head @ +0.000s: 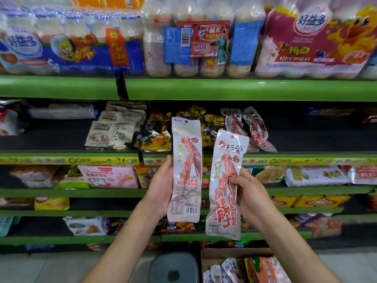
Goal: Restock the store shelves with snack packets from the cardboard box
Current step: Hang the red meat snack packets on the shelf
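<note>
White long packet [186, 170] gripped in left hand [161, 185], second packet [225, 186] pinched by right hand [247, 190]; two matching packets [247, 127] shelved

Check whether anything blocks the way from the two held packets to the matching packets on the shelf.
Nothing visible does. The left hand and right hand each hold a packet upright in front of the shelves. The matching packets lean on the shelf just above and right, with open air between.
</note>
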